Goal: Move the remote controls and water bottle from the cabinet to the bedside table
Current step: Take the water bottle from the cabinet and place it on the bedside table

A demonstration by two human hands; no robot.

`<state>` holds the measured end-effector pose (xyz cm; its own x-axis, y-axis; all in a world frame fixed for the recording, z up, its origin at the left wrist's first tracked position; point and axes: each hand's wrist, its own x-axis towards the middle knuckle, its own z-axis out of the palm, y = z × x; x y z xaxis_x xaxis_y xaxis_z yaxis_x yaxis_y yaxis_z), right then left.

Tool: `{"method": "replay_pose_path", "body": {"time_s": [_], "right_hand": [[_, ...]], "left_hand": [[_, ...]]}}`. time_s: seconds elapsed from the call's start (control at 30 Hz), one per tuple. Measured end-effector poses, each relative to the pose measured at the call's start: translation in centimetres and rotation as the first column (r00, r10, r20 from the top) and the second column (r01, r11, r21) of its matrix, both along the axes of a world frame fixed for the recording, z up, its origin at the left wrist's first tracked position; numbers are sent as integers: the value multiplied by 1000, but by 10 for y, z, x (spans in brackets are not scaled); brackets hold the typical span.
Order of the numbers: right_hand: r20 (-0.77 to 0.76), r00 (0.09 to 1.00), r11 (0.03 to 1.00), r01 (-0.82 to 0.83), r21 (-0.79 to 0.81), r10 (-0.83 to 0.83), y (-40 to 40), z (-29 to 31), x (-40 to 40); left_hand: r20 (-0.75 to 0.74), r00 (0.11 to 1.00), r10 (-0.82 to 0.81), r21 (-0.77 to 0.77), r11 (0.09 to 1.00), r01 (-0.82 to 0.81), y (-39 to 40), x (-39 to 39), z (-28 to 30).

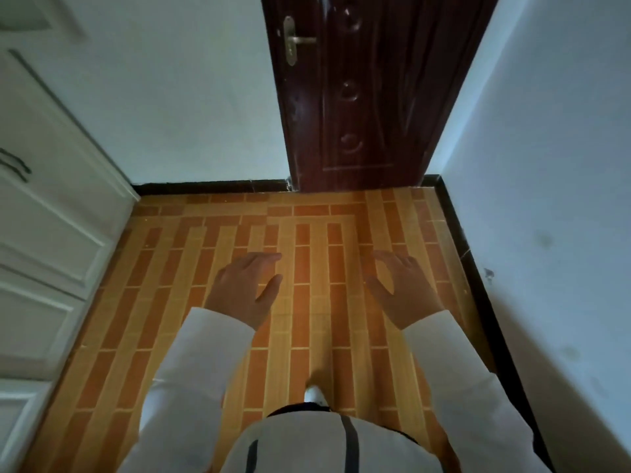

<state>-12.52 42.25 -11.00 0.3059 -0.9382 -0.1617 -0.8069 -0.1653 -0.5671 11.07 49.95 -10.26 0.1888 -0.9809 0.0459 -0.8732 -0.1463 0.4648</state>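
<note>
My left hand (244,286) and my right hand (401,288) are held out in front of me over the tiled floor, palms down, fingers spread, with nothing in either. White sleeves cover both forearms. A white cabinet (51,213) with panelled doors and dark handles stands along the left edge. No remote controls, water bottle or bedside table are in view.
A dark red-brown door (362,97) with a metal lever handle (295,40) stands ahead, shut. White walls run on the left of it and along the right side, with a black skirting board. The orange and tan tiled floor (307,233) stretches between the cabinet and the right wall.
</note>
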Motion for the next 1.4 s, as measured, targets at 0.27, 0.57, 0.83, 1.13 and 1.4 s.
{"method": "replay_pose_path", "body": {"time_s": [0.27, 0.57, 0.83, 1.13, 1.4], "right_hand": [[29, 976, 976, -217, -32, 218, -61, 0, 105], [-17, 894, 888, -447, -106, 448, -145, -15, 227], [16, 749, 736, -646, -201, 662, -246, 1, 356], [33, 609, 597, -762, -252, 792, -359, 14, 497], [36, 522, 520, -838, -166, 852, -404, 9, 591]], "left_hand": [[-1, 981, 192, -105, 976, -191, -14, 90, 3], [-13, 877, 481, -52, 875, -481, -29, 169, -3], [-27, 736, 677, -105, 730, -675, -101, 259, 4], [-33, 639, 769, -167, 626, -762, -194, 352, 19], [-34, 565, 824, -128, 558, -820, -235, 421, 7]]}}
